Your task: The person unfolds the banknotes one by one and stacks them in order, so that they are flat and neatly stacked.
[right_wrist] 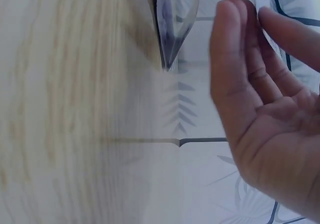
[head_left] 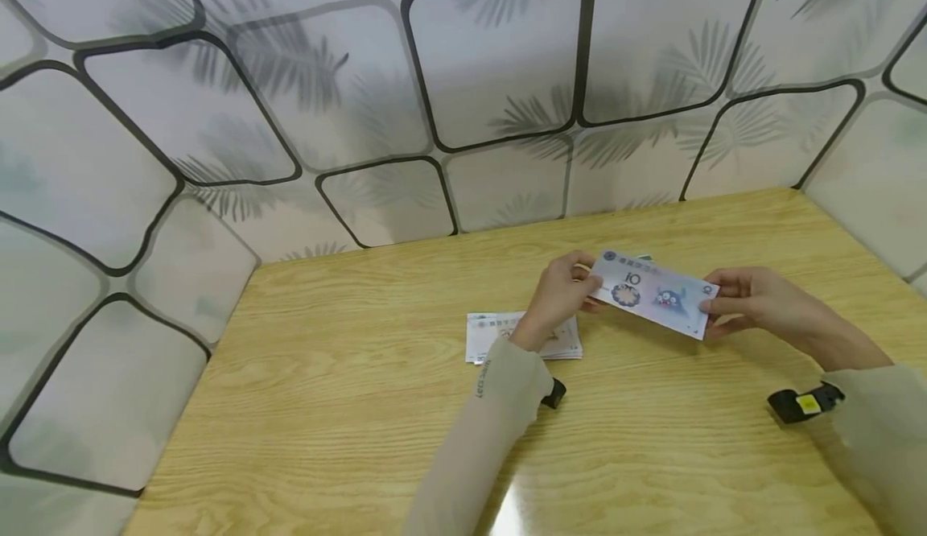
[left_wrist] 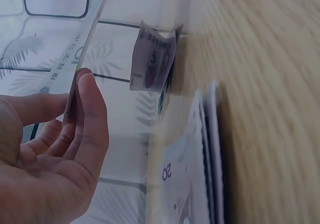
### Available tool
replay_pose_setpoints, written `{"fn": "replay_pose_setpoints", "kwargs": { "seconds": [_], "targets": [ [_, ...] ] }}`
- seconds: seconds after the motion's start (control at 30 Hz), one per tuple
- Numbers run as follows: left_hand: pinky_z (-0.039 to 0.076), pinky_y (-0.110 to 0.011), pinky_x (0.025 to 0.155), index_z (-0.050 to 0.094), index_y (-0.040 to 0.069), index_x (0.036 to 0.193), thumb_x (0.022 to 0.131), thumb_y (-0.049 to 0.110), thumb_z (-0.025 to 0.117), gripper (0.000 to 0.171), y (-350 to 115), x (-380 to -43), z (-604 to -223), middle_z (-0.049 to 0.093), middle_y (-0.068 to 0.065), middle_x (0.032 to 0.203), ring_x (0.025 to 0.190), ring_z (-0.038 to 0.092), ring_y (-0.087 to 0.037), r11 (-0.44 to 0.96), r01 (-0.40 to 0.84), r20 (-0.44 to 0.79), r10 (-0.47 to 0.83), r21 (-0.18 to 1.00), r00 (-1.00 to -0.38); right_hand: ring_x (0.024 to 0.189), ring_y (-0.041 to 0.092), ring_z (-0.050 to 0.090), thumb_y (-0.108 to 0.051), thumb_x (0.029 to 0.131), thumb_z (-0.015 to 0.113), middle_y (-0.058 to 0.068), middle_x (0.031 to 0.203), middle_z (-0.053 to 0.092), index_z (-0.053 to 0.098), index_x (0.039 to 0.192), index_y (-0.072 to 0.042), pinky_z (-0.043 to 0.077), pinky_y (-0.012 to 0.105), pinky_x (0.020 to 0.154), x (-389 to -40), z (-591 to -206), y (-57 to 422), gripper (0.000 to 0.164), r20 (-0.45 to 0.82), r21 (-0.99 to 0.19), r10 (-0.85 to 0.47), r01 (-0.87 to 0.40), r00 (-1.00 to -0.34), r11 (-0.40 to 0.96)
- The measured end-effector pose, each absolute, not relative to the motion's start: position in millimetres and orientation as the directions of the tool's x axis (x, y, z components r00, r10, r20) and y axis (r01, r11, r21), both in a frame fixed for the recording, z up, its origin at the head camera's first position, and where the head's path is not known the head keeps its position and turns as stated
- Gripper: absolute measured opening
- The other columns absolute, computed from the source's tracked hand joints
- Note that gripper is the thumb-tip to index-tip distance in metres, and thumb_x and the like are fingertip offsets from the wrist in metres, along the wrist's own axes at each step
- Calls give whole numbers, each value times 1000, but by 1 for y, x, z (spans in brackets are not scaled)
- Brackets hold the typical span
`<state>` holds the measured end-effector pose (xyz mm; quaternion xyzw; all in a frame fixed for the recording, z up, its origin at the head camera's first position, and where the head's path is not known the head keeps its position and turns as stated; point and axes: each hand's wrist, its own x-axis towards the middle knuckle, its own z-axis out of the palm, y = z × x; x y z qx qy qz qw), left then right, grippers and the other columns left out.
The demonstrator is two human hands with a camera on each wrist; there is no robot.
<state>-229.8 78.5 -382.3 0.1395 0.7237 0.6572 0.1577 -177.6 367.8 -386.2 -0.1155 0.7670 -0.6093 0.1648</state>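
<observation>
Banknote (head_left: pixel 652 293) pinched at both ends above the table (head_left: pixel 326 407)

The note, marked 10, hangs in the air right of the table's middle, clear of the wood. Its printed face is turned up toward the head camera, probably so that the person can read it. The left hand (head_left: pixel 561 290) pinches one short end and the right hand (head_left: pixel 749 304) the other, each with its thumb on the printed side and fingers behind. Gripping both ends likely keeps the thin paper flat, since one grip alone would let it droop.

Beyond it, a bent note (left_wrist: pixel 152 61) marked 5 rises from the tabletop, as the left wrist view shows; its crease seems to keep it propped up. From the head view the raised note hides nearly all of it.

Nearer the left side, a stack of notes (head_left: pixel 496 336) lies flat under the left wrist, its edges roughly lined up, perhaps to keep it tidy within reach. A 20 shows on it in the left wrist view.

Farther out, a black strap (head_left: pixel 804 402) with a yellow patch sits at the right cuff, presumably holding the wrist camera. Patterned wall covering (head_left: pixel 500 61) stands behind the table.
</observation>
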Motion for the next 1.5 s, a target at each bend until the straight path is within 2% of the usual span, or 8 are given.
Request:
{"fn": "replay_pose_setpoints", "kwargs": {
  "seconds": [0.13, 0.33, 0.4, 0.67, 1.03, 1.4, 1.5],
  "targets": [
    [63, -39, 71, 63, -2, 120, 100, -2, 61, 21, 71, -229, -378, 64, -6, 85, 80, 72, -37, 125, 1, -52, 417, 992, -908, 82, 21, 70, 9, 100, 54, 5, 96, 72, 67, 102, -7, 63, 38, 69, -177, -385, 365, 20, -96, -977, -328, 26, -940, 212],
    [63, -41, 73, 66, 1, 121, 100, 3, 64, 22, 56, -231, -374, 67, -4, 89, 73, 66, -17, 189, 55, -30, 417, 980, -909, 76, 20, 67, 9, 100, 56, 7, 94, 67, 71, 103, -8, 62, 35, 64, -179, -382, 359, 24, -71, -980, -289, 12, -955, 200],
    [62, -41, 74, 66, 1, 123, 99, 2, 63, 24, 51, -231, -373, 67, -4, 90, 72, 65, -15, 186, 65, -21, 427, 980, -904, 78, 20, 67, 9, 100, 55, 7, 95, 66, 72, 104, -10, 62, 35, 64, -179, -381, 356, 26, -65, -979, -279, 7, -958, 203],
    [62, -47, 77, 63, 0, 129, 100, 0, 62, 29, 34, -230, -375, 65, -7, 95, 71, 65, -17, 172, 65, -25, 476, 983, -879, 82, 18, 64, 13, 101, 48, 9, 96, 65, 73, 108, -13, 61, 33, 65, -183, -383, 350, 37, -14, -995, -324, -17, -946, 94],
    [61, -48, 83, 60, -6, 130, 102, -4, 55, 29, 15, -232, -370, 68, -18, 101, 82, 66, -22, 126, 23, -42, 491, 992, -870, 80, 15, 64, 14, 99, 52, 5, 92, 65, 73, 102, -11, 61, 31, 65, -187, -381, 333, 32, 34, -998, -283, -49, -959, 46],
    [60, -49, 85, 59, -6, 132, 102, -4, 56, 30, -5, -230, -372, 66, -18, 101, 82, 63, -18, 118, 21, -36, 462, 993, -886, 80, 14, 64, 11, 99, 56, 4, 93, 67, 74, 101, -12, 60, 29, 66, -197, -374, 313, 29, 27, -999, -285, -36, -958, 26],
    [61, -43, 82, 57, -7, 133, 102, -4, 56, 32, -11, -230, -373, 66, -18, 101, 81, 63, -16, 108, 28, -25, 461, 994, -887, 80, 15, 65, 13, 99, 55, 5, 92, 68, 74, 101, -11, 60, 30, 66, -198, -374, 309, 30, 34, -999, -300, -34, -953, -7]
  ]
}}
